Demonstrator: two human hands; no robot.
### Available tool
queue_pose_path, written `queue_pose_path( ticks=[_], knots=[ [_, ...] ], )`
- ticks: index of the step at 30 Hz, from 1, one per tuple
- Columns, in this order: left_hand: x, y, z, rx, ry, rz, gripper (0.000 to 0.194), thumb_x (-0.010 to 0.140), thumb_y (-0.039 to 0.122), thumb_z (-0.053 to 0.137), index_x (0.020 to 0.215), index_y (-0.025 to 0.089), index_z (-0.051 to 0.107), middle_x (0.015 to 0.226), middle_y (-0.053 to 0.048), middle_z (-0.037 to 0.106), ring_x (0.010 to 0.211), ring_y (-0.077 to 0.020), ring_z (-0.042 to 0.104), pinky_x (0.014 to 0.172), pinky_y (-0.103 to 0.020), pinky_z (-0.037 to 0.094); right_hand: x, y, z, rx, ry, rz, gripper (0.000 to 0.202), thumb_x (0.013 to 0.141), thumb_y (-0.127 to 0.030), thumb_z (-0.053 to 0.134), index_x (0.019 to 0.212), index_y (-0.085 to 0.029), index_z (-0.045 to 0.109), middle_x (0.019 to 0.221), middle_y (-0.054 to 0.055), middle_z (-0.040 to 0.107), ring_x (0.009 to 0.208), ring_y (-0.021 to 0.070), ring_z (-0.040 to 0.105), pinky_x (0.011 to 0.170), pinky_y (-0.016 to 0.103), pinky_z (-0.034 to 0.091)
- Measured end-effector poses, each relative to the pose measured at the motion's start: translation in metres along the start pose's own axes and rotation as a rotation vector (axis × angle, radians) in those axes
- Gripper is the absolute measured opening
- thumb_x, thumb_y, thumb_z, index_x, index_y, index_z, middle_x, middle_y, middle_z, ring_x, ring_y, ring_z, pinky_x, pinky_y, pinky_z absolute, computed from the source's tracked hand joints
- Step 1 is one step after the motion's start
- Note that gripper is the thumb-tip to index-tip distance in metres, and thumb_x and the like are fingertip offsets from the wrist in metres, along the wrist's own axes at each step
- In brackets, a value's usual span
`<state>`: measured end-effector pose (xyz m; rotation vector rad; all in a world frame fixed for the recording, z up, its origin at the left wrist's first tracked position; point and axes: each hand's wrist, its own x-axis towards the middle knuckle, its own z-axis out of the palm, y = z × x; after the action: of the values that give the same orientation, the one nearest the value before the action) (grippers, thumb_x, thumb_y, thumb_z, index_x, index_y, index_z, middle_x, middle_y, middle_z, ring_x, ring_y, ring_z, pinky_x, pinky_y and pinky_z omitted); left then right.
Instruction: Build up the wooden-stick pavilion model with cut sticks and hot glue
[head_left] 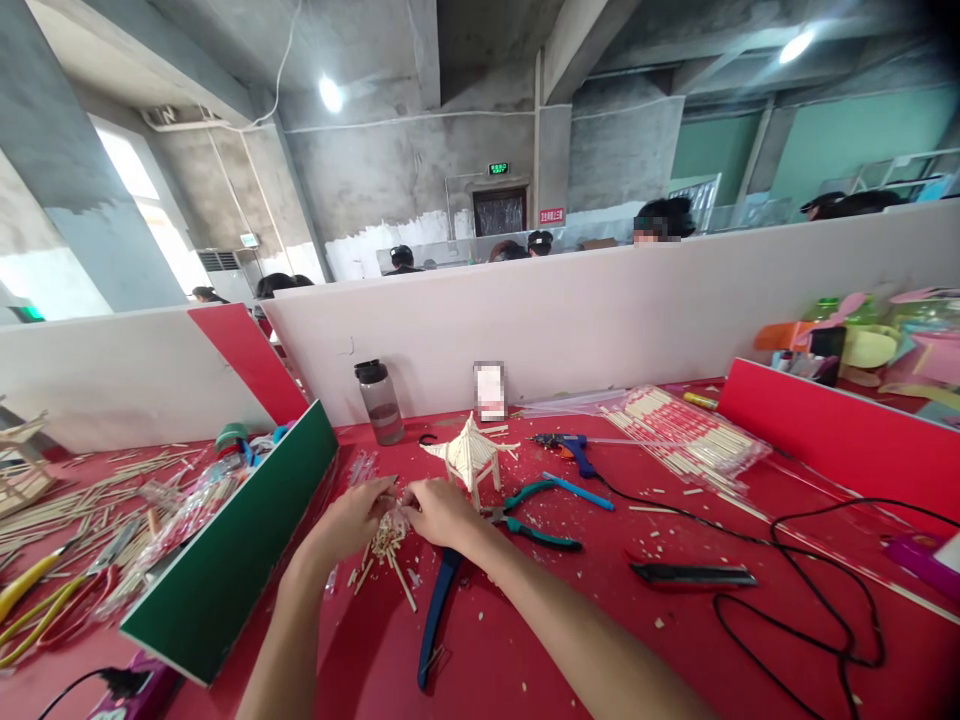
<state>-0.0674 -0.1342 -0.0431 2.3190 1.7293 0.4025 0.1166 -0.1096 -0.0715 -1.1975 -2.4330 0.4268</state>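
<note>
My left hand (358, 518) and my right hand (441, 514) are close together over a small heap of short wooden stick pieces (388, 540). The fingers of both are bent in as if pinching, and what lies between them is too small to make out. Just behind my right hand stands a little pavilion model (470, 455) made of pale sticks, with a pointed roof and legs. Green-handled pliers (536, 525) lie to the right of that hand. Below it, a tool with a dark blue handle (437, 620) is partly covered by my wrist.
A blue glue gun (574, 450) with a black cord, a utility knife (694, 574), a blue pen-like tool (577, 491) and bagged sticks (690, 430) lie rightward. A water bottle (380, 405) stands behind. Green (240, 550) and red (840, 440) dividers flank the table. People sit beyond the white partition (600, 320).
</note>
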Motion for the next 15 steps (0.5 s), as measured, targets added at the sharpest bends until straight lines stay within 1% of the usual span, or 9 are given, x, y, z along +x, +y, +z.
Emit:
queue_pose_path(
  ticks=[3,6,11,13,15],
  knots=[
    [0.000,-0.006,-0.001,0.097,0.064,-0.094,0.023,0.088,0.013,0.042,0.097,0.023,0.061,0.102,-0.007,0.073,0.093,-0.0214,0.067,0.073,-0.026,0.043,0.002,0.001,0.001,0.055,-0.008,0.011,0.027,0.095,-0.038,0.054,0.103,-0.021,0.073,0.098,0.007,0.078,0.093,0.0217,0.072,0.075,0.025,0.048],
    [-0.001,-0.008,-0.003,0.180,0.078,-0.211,0.023,0.091,0.017,0.042,0.103,0.024,0.061,0.110,-0.006,0.072,0.098,-0.0225,0.068,0.070,-0.026,0.042,0.003,0.003,0.003,0.064,-0.019,0.014,0.023,0.093,-0.033,0.056,0.101,-0.021,0.074,0.098,0.006,0.078,0.092,0.0215,0.072,0.074,0.025,0.048],
    [-0.007,-0.009,-0.010,0.251,0.107,-0.351,0.032,0.090,0.020,0.043,0.117,0.023,0.060,0.126,-0.012,0.068,0.105,-0.0294,0.067,0.069,-0.030,0.043,0.002,0.005,0.005,0.062,-0.032,0.024,0.019,0.089,-0.028,0.060,0.096,-0.020,0.075,0.094,0.008,0.078,0.090,0.0241,0.072,0.073,0.027,0.048],
    [-0.009,-0.011,-0.012,0.233,0.109,-0.373,0.032,0.090,0.019,0.043,0.116,0.022,0.061,0.125,-0.014,0.068,0.104,-0.0299,0.067,0.069,-0.030,0.043,0.001,0.005,0.004,0.069,-0.030,0.033,0.019,0.089,-0.028,0.060,0.096,-0.020,0.075,0.095,0.008,0.078,0.090,0.0239,0.072,0.073,0.027,0.048],
    [-0.008,-0.013,-0.011,0.176,0.080,-0.322,0.028,0.090,0.019,0.043,0.109,0.021,0.064,0.116,-0.013,0.071,0.100,-0.0274,0.068,0.072,-0.030,0.044,0.001,0.005,0.003,0.082,-0.020,0.040,0.019,0.090,-0.029,0.059,0.099,-0.021,0.075,0.097,0.007,0.078,0.091,0.0227,0.072,0.073,0.026,0.048]
  ],
)
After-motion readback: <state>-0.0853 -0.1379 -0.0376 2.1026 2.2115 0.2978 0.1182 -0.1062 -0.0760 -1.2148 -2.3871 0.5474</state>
